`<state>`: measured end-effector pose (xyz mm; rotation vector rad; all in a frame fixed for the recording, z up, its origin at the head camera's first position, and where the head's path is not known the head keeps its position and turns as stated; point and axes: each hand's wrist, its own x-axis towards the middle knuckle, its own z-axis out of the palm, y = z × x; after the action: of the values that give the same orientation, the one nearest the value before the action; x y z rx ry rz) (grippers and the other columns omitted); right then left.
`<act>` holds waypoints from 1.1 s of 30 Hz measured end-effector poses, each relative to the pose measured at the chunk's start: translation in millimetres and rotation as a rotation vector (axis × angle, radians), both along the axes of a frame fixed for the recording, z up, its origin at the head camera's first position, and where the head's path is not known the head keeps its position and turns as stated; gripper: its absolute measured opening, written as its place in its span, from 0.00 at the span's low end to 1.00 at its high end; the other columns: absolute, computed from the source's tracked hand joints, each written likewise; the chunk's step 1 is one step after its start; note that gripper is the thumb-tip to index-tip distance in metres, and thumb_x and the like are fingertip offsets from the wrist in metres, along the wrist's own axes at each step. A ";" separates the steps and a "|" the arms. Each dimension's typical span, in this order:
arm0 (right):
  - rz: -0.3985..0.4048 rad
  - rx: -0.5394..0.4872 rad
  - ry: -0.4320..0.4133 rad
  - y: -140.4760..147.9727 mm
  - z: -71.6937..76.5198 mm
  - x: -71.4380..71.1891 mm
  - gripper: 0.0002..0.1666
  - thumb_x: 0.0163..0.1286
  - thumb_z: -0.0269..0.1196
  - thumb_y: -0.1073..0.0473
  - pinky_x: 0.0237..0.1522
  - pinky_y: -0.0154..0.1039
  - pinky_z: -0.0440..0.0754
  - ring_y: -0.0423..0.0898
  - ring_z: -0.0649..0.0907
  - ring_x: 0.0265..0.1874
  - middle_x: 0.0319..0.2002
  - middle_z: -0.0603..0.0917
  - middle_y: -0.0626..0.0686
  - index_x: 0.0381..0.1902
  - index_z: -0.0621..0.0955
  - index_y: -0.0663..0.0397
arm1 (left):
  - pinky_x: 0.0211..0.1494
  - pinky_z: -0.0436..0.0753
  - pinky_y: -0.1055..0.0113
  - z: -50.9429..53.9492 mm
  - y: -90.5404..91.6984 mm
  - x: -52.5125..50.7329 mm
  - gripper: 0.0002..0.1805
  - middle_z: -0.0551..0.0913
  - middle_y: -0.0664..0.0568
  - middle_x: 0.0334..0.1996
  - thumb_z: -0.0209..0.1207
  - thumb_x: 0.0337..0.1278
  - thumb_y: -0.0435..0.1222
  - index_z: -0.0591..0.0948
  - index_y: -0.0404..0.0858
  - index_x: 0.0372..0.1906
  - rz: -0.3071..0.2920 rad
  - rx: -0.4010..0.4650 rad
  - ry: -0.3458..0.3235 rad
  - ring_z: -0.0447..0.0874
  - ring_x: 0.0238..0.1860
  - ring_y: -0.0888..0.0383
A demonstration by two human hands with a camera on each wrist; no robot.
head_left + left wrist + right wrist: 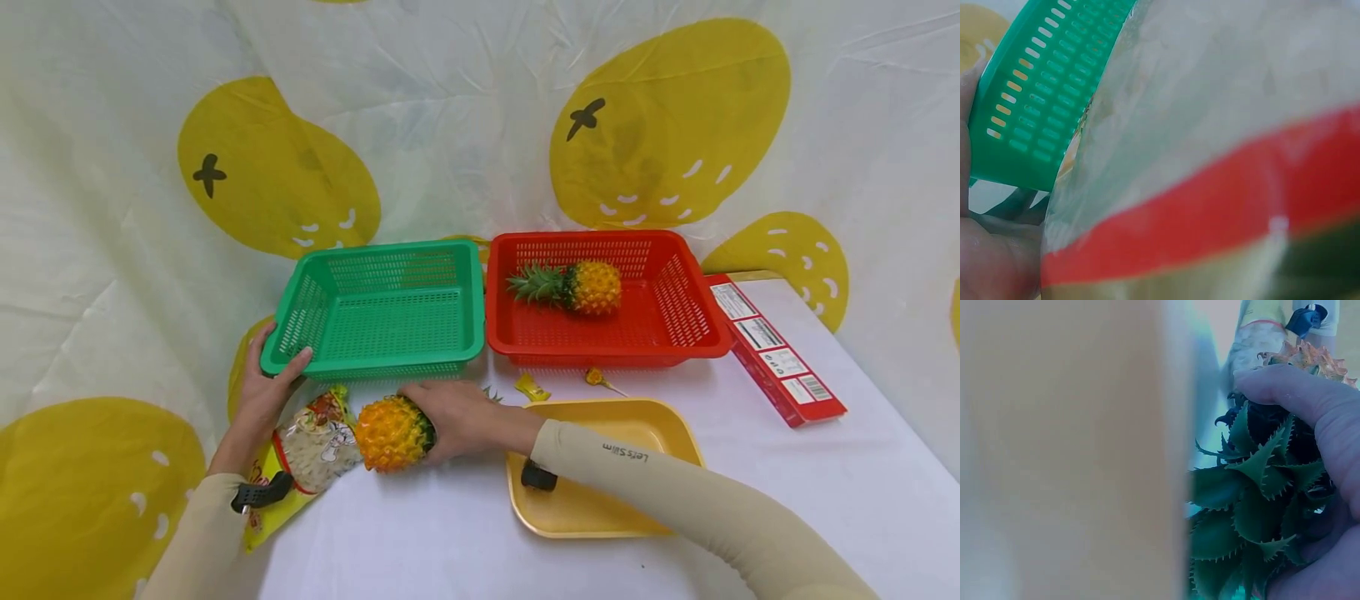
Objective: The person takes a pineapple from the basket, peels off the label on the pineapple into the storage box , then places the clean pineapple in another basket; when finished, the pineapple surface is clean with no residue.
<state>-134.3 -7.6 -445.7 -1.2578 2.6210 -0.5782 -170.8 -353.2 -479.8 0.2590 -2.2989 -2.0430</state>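
Note:
My right hand (461, 419) grips a pineapple (392, 435) around the base of its leaves, the yellow fruit end pointing left. In the right wrist view its spiky green leaves (1254, 500) show beside my thumb. At the front left corner of a green basket (375, 364), my left hand (264, 390) holds the rim, thumb at the front and fingers along the outer side. A clear and yellow food packet (318, 446) lies next to that hand and fills much of the left wrist view. Part of the pineapple's leaves is hidden behind my right hand.
A red basket (607, 350) stands right of the green one, with another pineapple (594, 287) lying in it. Under my right forearm sits a yellow tray (600, 521). A small yellow wrapper (532, 387), a lollipop (595, 377) and a red box (780, 358) lie nearby.

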 end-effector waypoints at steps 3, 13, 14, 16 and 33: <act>0.021 -0.017 0.007 -2.4 6.1 1.7 0.54 0.52 0.84 0.40 0.49 0.42 0.82 0.43 0.80 0.51 0.56 0.82 0.47 0.71 0.72 0.47 | 0.65 0.78 0.68 -0.2 0.2 -0.2 0.48 0.54 0.43 0.78 0.67 0.73 0.45 0.50 0.65 0.85 -0.010 0.010 0.005 0.62 0.68 0.47; 0.043 0.038 0.069 -1.4 23.9 2.6 0.55 0.49 0.86 0.41 0.50 0.43 0.83 0.43 0.81 0.52 0.56 0.82 0.46 0.71 0.72 0.45 | 0.69 0.75 0.63 1.1 -0.4 0.1 0.48 0.53 0.44 0.78 0.67 0.72 0.48 0.50 0.67 0.85 0.000 -0.034 -0.019 0.61 0.68 0.46; 0.039 0.046 0.066 -0.9 24.9 2.5 0.56 0.49 0.86 0.41 0.49 0.43 0.83 0.43 0.81 0.52 0.56 0.82 0.46 0.72 0.72 0.45 | 0.69 0.75 0.63 1.1 -0.4 -0.1 0.48 0.53 0.44 0.78 0.67 0.72 0.48 0.50 0.67 0.84 0.000 -0.034 -0.020 0.61 0.69 0.46; 0.036 0.055 0.060 -0.3 26.6 2.4 0.56 0.49 0.86 0.42 0.49 0.43 0.84 0.43 0.81 0.52 0.57 0.82 0.46 0.72 0.71 0.44 | 0.68 0.76 0.63 1.0 -0.6 -0.3 0.48 0.54 0.44 0.78 0.67 0.72 0.47 0.50 0.67 0.84 -0.002 -0.021 -0.019 0.61 0.69 0.46; 0.030 0.030 0.021 14.9 59.0 6.6 0.56 0.50 0.85 0.44 0.47 0.42 0.83 0.43 0.81 0.51 0.56 0.82 0.47 0.73 0.71 0.48 | 0.65 0.77 0.69 1.0 -0.1 0.2 0.47 0.53 0.44 0.78 0.67 0.73 0.45 0.51 0.66 0.85 -0.012 0.014 -0.005 0.61 0.69 0.47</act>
<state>-127.8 7.3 -386.7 -1.2988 2.6129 -0.5216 -170.6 -353.3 -478.8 0.2515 -2.2959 -2.0665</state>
